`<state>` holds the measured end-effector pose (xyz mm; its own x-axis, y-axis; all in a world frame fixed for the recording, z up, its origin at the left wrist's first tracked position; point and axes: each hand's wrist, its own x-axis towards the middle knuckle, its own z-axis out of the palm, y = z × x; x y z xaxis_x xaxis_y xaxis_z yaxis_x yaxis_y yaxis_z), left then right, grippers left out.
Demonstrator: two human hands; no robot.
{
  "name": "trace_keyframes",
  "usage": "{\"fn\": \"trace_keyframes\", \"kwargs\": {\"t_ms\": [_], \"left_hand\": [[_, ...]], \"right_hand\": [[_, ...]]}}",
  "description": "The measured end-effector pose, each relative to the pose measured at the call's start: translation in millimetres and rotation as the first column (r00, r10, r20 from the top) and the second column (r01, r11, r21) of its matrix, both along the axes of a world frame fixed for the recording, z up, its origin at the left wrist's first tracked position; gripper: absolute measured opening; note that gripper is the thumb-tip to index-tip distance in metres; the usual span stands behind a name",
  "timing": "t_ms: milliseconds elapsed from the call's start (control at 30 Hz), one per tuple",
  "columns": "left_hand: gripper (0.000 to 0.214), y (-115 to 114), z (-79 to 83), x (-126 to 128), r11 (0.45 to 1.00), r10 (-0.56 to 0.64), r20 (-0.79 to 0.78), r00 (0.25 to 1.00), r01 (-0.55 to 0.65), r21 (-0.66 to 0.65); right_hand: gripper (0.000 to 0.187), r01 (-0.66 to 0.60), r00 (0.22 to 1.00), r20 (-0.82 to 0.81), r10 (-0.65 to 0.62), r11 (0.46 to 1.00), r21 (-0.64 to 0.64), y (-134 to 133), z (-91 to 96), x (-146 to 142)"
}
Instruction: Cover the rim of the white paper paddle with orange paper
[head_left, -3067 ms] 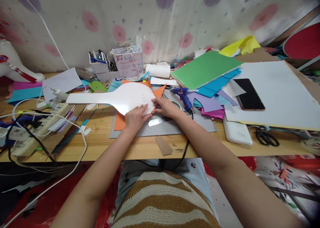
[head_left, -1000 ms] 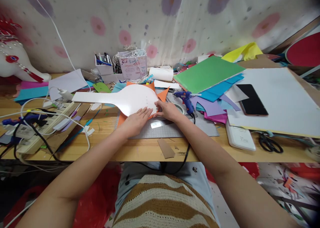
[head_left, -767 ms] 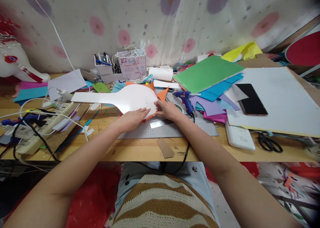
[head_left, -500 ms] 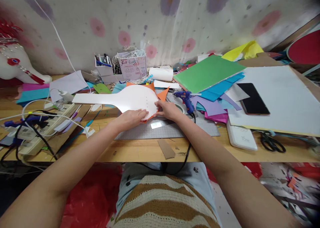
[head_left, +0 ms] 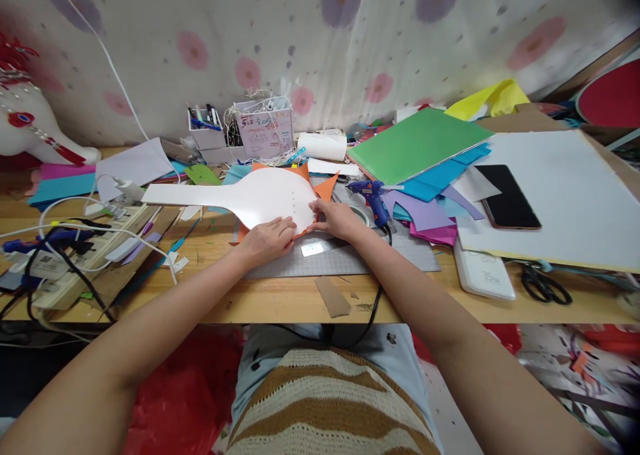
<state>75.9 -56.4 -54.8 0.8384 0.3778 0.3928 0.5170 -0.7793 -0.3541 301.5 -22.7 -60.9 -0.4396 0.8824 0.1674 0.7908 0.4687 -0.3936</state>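
Note:
A white paddle-shaped board (head_left: 265, 188) with a long handle pointing left lies over orange paper (head_left: 327, 187), whose pointed corners stick out beyond the round end. A short row of dots marks the board's face. My left hand (head_left: 269, 240) is closed over the near edge, its bent fingers on the white face and its thumb hidden. At the right edge, my right hand (head_left: 336, 219) pinches the board's rim together with a strip of orange paper. Under the board is a grey cutting mat (head_left: 400, 250). A metal ruler (head_left: 317, 248) lies just in front of the board.
A blue glue gun (head_left: 371, 198) and a tape roll (head_left: 361, 216) sit right of my right hand. Farther right are coloured sheets, a phone (head_left: 510, 196) and black scissors (head_left: 545, 285). A power strip (head_left: 95, 258) with tangled cables lies left. Pen boxes (head_left: 265, 134) stand behind.
My left hand has shifted slightly along the near edge and its fingers are more bent. More orange paper shows left of it. My right hand stays at the right edge.

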Motion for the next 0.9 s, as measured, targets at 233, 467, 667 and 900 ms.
{"fn": "trace_keyframes", "kwargs": {"t_ms": [233,467,667,900], "left_hand": [[0.027,1.6,3.5,3.2,0.997,0.071,-0.071,0.995,-0.072,-0.018],[0.023,1.7,5.4,3.0,0.993,0.015,-0.066,0.998,-0.022,-0.114],[0.028,-3.7,10.2,2.7,0.878,0.302,-0.005,0.953,-0.28,-0.389],[0.04,-6.8,18.2,6.2,0.748,0.439,-0.02,0.898,-0.378,-0.545]], "right_hand": [[0.047,0.001,1.0,0.004,-0.001,1.0,0.003,-0.7,0.9,-0.3],[0.047,0.001,1.0,-0.007,-0.001,1.0,0.001,0.5,-1.4,-0.5],[0.045,0.004,1.0,-0.015,-0.003,1.0,0.029,2.3,-5.9,0.1],[0.044,0.007,1.0,-0.024,-0.006,1.0,0.011,0.1,-1.8,-1.0]]}}
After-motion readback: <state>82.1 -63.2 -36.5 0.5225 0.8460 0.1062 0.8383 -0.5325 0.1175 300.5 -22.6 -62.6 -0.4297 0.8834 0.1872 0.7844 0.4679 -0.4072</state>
